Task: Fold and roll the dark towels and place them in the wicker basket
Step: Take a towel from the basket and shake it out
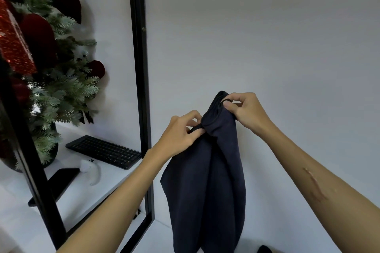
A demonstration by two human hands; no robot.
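Dark towel hanging lengthwise in mid-air at 6 o'clock of centre, top edge pinched by left hand at its 10 o'clock corner, right hand gripping 1 o'clock corner, black keyboard at 9 o'clock, decorated fir further left.

The dark towel is navy, almost black, with a soft nap; it hangs upright in the air before a pale wall, bunched at its upper edge and falling in long vertical folds; the upper edge slants, higher toward the right; the lower end runs out of sight at the bottom; a small dark scrap shows near the bottom edge, too little seen to identify.
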